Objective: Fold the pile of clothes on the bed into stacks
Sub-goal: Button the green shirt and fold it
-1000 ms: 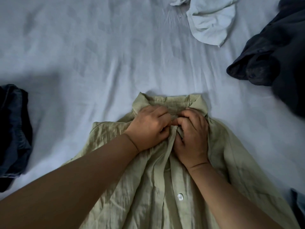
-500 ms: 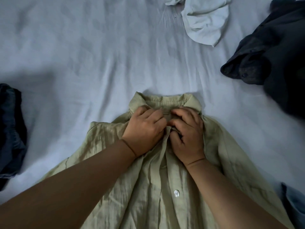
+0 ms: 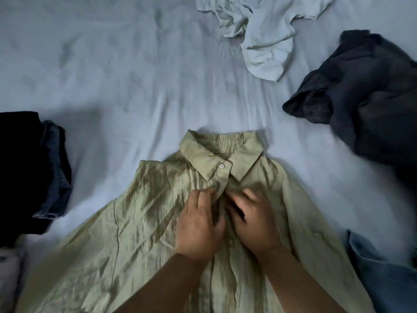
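Note:
A pale green button-up shirt [image 3: 158, 222] lies front-up on the white bed sheet [image 3: 135, 75], collar pointing away from me. Its top collar button [image 3: 221, 166] is fastened. My left hand [image 3: 198, 224] and my right hand [image 3: 255, 224] sit side by side on the chest, a little below the collar. The fingers of both curl onto the front button strip and pinch the cloth. My right hand is blurred by motion.
A crumpled white garment [image 3: 266, 41] lies at the top. A dark grey garment [image 3: 365, 98] is heaped at the right. Dark folded jeans [image 3: 27, 172] sit at the left edge, blue denim [image 3: 383, 274] at the lower right, and a pale cloth [image 3: 9, 272] at the bottom left.
Both hands have slid from the collar down the button strip toward me. The collar, which they covered before, now shows with its button fastened.

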`<move>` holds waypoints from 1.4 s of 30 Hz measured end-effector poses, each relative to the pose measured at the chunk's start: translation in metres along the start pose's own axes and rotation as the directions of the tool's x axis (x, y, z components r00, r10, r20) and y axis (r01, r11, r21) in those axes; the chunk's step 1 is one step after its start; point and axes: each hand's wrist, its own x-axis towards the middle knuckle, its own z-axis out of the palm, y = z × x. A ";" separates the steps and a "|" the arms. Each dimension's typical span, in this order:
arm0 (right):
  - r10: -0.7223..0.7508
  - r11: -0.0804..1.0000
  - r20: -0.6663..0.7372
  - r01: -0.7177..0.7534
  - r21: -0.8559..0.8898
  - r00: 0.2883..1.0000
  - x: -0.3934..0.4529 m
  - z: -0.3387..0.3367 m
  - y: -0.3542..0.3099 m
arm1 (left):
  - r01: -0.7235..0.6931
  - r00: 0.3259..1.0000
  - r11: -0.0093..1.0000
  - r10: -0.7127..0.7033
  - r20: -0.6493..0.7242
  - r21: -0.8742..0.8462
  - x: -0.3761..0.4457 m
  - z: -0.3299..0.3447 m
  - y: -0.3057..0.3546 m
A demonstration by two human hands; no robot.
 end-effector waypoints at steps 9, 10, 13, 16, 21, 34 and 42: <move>0.015 0.996 -0.196 -0.033 -0.087 0.980 0.002 0.021 -0.007 | 0.256 0.967 0.963 -0.254 0.030 -0.088 0.027 0.004 -0.003; 0.003 0.998 -0.218 -0.017 -0.062 0.976 -0.001 0.024 -0.005 | 0.257 0.966 0.959 -0.256 0.028 -0.116 0.027 0.004 -0.005; -0.028 1.000 -0.271 0.029 -0.002 0.962 -0.006 0.030 -0.002 | 0.180 0.983 0.973 -0.175 0.051 -0.143 0.026 0.003 -0.011; -0.052 0.998 -0.281 0.055 0.005 0.958 -0.008 0.033 0.000 | 0.115 0.992 0.987 -0.107 0.069 -0.110 0.026 -0.001 -0.014; -0.088 0.994 -0.333 0.106 0.036 0.939 -0.008 0.034 0.001 | 0.127 0.979 0.979 -0.098 0.176 -0.161 0.032 0.000 -0.011; -0.060 0.987 -0.368 0.110 0.116 0.928 -0.008 0.034 0.002 | -0.023 0.994 0.986 0.040 0.101 -0.164 0.021 0.012 -0.016; -0.024 0.981 -0.382 0.096 0.169 0.924 -0.008 0.033 0.000 | -0.093 0.942 0.945 0.186 0.279 -0.314 0.039 -0.003 -0.026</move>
